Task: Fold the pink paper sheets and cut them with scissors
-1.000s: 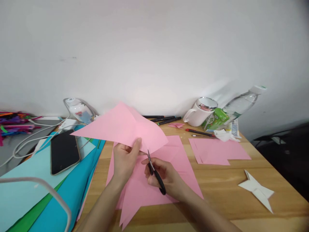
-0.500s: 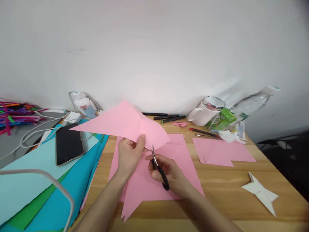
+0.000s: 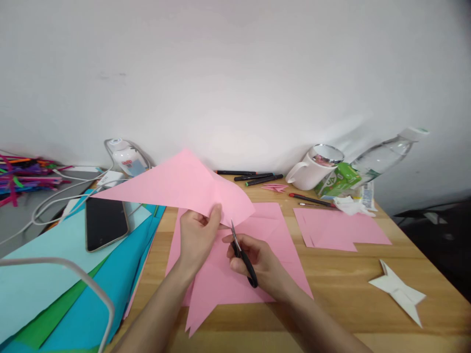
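My left hand (image 3: 198, 240) pinches a creased sheet of pink paper (image 3: 184, 181) between thumb and fingers, holding it raised above the table. A pair of black-handled scissors (image 3: 246, 260) is gripped in my right hand (image 3: 259, 262), blades pointing away from me. The blade tips meet the lower edge of the raised paper just right of my left thumb; whether they have cut in there, I cannot tell. Beneath both hands lie more pink sheets (image 3: 287, 260), one with a notched, pointed end toward me.
Pink pieces (image 3: 334, 230) and a folded white paper star shape (image 3: 399, 289) lie to the right. Along the wall are markers (image 3: 263, 179), a white mug (image 3: 311, 169), a green carton (image 3: 340, 179) and a tilted bottle (image 3: 384, 157). A phone (image 3: 106, 223) rests on coloured sheets (image 3: 99, 304) at left.
The raised pink sheet has shifted slightly, its left tip moving further left and its right corner drawing in a little. Both hands stay nearly in place.
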Motion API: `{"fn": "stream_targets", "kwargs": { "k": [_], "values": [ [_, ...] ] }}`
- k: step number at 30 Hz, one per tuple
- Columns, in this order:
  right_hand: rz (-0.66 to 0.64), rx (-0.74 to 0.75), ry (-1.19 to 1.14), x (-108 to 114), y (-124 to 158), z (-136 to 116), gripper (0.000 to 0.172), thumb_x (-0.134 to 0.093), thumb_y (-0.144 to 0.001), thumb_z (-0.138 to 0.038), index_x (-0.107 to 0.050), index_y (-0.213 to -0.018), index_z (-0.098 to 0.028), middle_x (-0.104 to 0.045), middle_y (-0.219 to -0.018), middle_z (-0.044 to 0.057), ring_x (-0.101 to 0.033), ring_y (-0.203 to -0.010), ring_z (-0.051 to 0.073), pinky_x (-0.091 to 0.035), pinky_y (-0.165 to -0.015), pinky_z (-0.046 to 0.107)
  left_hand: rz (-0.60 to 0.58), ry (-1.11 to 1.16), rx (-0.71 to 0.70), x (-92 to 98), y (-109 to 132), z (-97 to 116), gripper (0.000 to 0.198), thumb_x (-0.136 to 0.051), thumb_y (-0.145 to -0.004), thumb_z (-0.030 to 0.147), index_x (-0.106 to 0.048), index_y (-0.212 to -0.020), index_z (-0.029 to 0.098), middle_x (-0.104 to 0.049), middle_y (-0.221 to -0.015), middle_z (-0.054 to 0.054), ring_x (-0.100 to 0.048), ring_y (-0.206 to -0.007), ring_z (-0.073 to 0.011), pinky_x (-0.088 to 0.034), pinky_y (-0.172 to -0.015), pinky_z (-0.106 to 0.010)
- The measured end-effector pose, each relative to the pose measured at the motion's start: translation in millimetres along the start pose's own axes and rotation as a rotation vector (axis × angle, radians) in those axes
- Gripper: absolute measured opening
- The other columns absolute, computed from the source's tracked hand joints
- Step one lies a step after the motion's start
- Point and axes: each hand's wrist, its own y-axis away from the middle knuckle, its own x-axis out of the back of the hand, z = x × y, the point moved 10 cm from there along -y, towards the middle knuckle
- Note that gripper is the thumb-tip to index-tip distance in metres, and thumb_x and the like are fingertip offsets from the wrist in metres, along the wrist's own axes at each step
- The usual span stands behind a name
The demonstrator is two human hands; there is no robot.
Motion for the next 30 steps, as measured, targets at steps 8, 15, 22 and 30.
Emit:
{"fn": "stream_targets", "kwargs": {
  "k": [8, 15, 22, 30],
  "values": [
    [0.008, -0.017, 0.009, 0.2, 0.4, -1.8, 0.042, -0.075, -0.066, -0.043, -0.064, -0.098, -0.020, -0.056, -0.075, 0.000, -0.050, -0.069, 0.014, -0.042, -0.068, 0.030, 0.009, -0.010, -0.001, 0.6, 0.1, -0.3, 0.044, -0.058, -0.075, 0.033, -0.041, -0.036, 0.020, -0.046, -0.033, 0.001, -0.058, -0.042, -0.0167, -0.037, -0.040, -0.021],
    [0.000, -0.027, -0.021, 0.2, 0.7, -0.8, 0.039, -0.076, -0.066, -0.039, -0.063, -0.097, -0.019, -0.054, -0.075, -0.001, -0.049, -0.067, 0.013, -0.041, -0.067, 0.029, 0.003, 0.024, 0.022, 0.6, -0.1, -1.2, 0.045, -0.060, -0.073, 0.034, -0.042, -0.034, 0.019, -0.047, -0.033, 0.000, -0.057, -0.041, -0.0160, -0.035, -0.038, -0.021],
    [0.017, -0.038, -0.015, 1.1, 0.6, -1.0, 0.044, -0.079, -0.061, -0.039, -0.064, -0.097, -0.020, -0.055, -0.072, -0.001, -0.049, -0.067, 0.013, -0.042, -0.066, 0.029, 0.032, 0.081, 0.063, 2.7, -0.2, -5.8, 0.035, -0.063, -0.069, 0.033, -0.054, -0.039, 0.017, -0.052, -0.036, -0.001, -0.054, -0.039, -0.0153, -0.033, -0.035, -0.021],
    [0.026, -0.027, -0.044, 2.2, -0.2, 0.9, 0.041, -0.080, -0.062, -0.036, -0.065, -0.095, -0.019, -0.053, -0.069, -0.003, -0.046, -0.062, 0.011, -0.039, -0.063, 0.027, 0.046, 0.078, 0.044, 2.8, -0.4, -5.7, 0.031, -0.062, -0.070, 0.031, -0.059, -0.044, 0.016, -0.050, -0.035, 0.001, -0.052, -0.036, -0.0135, -0.033, -0.036, -0.021]
  ]
}}
